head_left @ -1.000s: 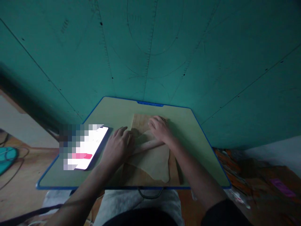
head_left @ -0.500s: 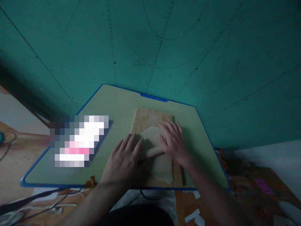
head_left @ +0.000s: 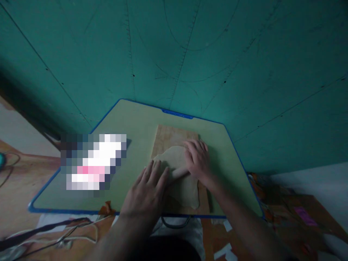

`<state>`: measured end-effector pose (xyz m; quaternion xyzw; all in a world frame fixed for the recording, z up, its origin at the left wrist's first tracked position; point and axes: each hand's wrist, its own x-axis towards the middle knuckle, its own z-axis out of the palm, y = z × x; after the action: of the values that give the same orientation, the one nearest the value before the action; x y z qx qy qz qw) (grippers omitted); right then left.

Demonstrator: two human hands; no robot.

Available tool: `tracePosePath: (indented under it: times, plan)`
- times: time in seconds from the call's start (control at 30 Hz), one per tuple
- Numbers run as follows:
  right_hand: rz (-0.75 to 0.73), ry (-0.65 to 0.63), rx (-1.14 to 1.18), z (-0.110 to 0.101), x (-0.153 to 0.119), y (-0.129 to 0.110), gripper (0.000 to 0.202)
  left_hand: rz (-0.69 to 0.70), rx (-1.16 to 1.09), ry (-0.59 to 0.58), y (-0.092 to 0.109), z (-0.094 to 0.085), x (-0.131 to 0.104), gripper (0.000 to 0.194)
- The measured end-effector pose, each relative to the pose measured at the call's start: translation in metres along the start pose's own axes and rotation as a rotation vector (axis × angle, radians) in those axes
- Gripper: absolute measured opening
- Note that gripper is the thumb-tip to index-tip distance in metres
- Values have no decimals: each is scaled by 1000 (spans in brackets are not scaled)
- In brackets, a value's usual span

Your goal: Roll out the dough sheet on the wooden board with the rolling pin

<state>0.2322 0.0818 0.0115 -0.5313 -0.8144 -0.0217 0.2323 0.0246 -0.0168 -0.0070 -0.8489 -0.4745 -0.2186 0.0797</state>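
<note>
A flat sheet of pale dough (head_left: 174, 155) lies over a wooden board (head_left: 170, 134) on a light green table with a blue rim. Across the dough runs a light rolling pin (head_left: 178, 174), slanting up to the right. My left hand (head_left: 148, 186) rests over its left end, palm down, fingers pointing away from me. At the other end, my right hand (head_left: 197, 157) covers the pin with its fingers bent over it. Both ends of the pin are hidden beneath my hands.
A pixelated, bright white and pink rectangular item (head_left: 100, 159) is on the left of the table (head_left: 138, 119). A green wall (head_left: 152, 43) stands behind. Cables (head_left: 89, 237) and paper scraps (head_left: 223, 251) lie below the near edge.
My left hand has slid slightly toward me and right along with the pin's left end. My right hand has shifted a little left, its fingers more curled. The view has moved slightly.
</note>
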Motion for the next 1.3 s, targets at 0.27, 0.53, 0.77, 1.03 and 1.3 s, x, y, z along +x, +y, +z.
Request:
tracePosePath:
  times: [0.27,0.53,0.77,1.03,1.3]
  plan:
    - [-99,-192,-55,-4,-5,-30,46,-75,-89,35,15,-4,-15,50]
    - [-149,-260,29,32,76,-45,44,-154,-120,36,-32,0,-12,38]
    - [-230,-268,12,0,19,-28,54,-71,-262,49,5,-2,-20,56]
    - [-285,-344,10,16,54,-34,57,-119,-488,149,23,-42,-23,35]
    - [-225,-265,29,29,76,-45,49,76,-408,-63,66,3,16,39]
